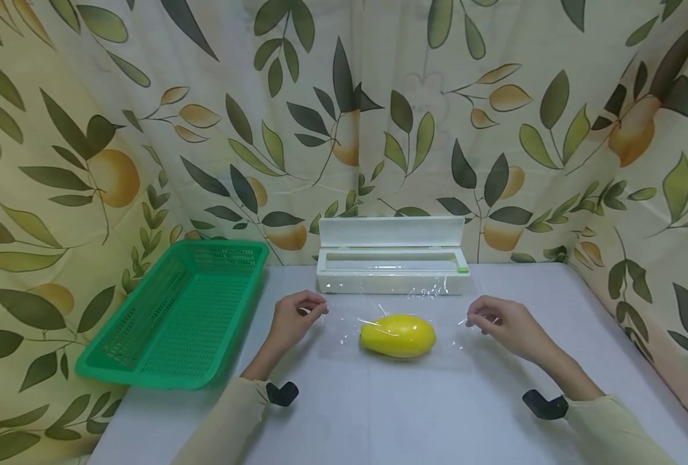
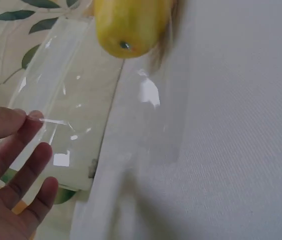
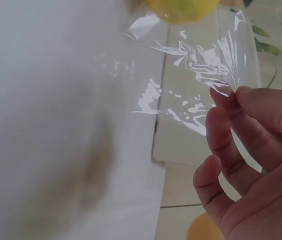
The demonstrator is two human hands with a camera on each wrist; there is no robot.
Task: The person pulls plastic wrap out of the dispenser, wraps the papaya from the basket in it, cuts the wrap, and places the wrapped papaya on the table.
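A smooth yellow fruit shaped like a papaya (image 1: 398, 336) lies on its side in the middle of the table, its narrower end to the left. Clear plastic wrap (image 1: 340, 339) spreads around it; I cannot tell whether the fruit is over or under the film. To the left, my left hand (image 1: 297, 320) pinches a far corner of the wrap between thumb and forefinger, other fingers loosely bent. My right hand (image 1: 509, 326) pinches the opposite far corner the same way. Creases and glints run through the wrap (image 3: 191, 65) near the right fingertips (image 3: 221, 97).
Behind the fruit stands a white wrap dispenser (image 1: 393, 284) with its lid (image 1: 391, 232) raised and a small green piece (image 1: 462, 269) at its right end. A green plastic basket (image 1: 175, 323) stands on the left of the white-covered table (image 1: 378, 420). Leaf-patterned curtains (image 1: 390, 97) enclose the back and sides.
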